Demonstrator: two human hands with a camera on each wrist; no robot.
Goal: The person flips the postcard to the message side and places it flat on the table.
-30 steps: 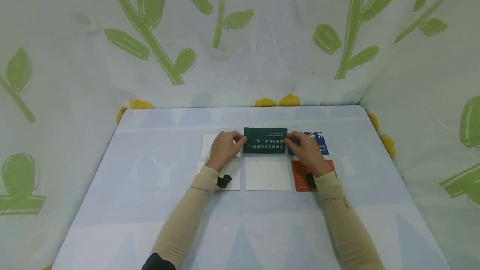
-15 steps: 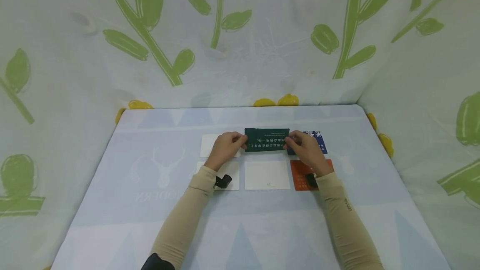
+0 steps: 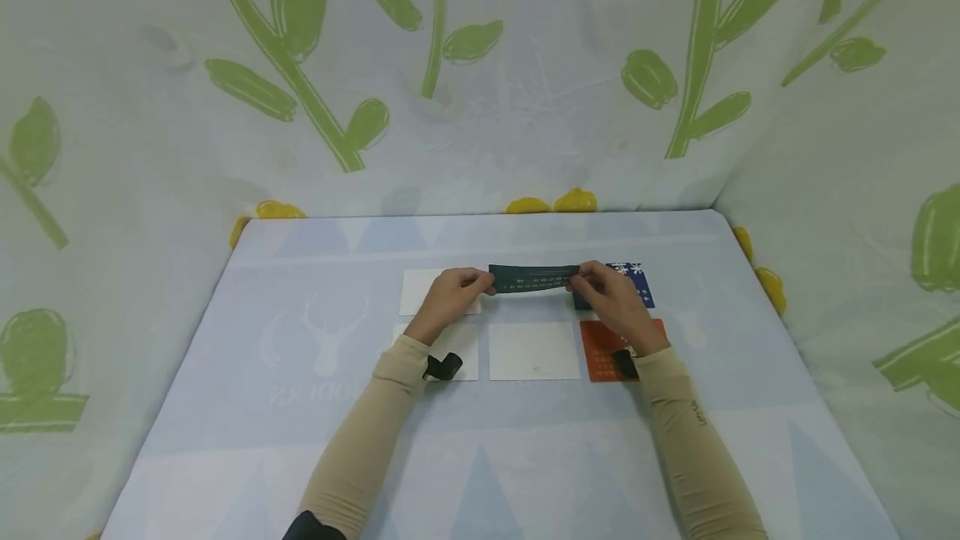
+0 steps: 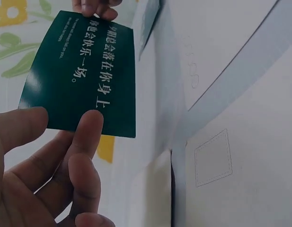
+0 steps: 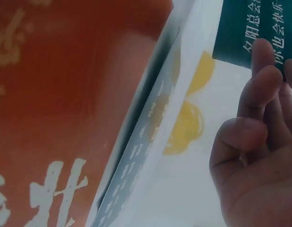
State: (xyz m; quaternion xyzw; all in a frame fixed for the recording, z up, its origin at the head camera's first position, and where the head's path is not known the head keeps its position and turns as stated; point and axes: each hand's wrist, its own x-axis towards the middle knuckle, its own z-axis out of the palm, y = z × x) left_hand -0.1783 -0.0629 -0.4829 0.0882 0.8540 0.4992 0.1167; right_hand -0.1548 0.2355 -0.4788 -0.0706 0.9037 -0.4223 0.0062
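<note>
A dark green postcard [image 3: 531, 278] with white Chinese lettering is stretched between my two hands above the table. My left hand [image 3: 452, 300] pinches its left short edge, and my right hand [image 3: 611, 297] pinches the right one. In the head view the card is tilted steeply, a narrow, slightly bowed strip. Its lettered face shows in the left wrist view, where fingertips [image 4: 91, 124] press the near edge. Only one corner of the green card [image 5: 233, 35] appears in the right wrist view, beside the curled fingers.
White postcards lie at back left [image 3: 417, 290], front left [image 3: 469, 340] and front middle [image 3: 534, 352]. Under the right wrist is an orange postcard [image 3: 597, 350]; a dark blue one [image 3: 639, 282] lies behind it. Flower-patterned cloth [image 3: 555, 132] walls the table's back and sides.
The green postcard has tipped from facing the head camera to nearly edge-on, and it bows slightly now. Both hands keep their pinch and stay almost in place.
</note>
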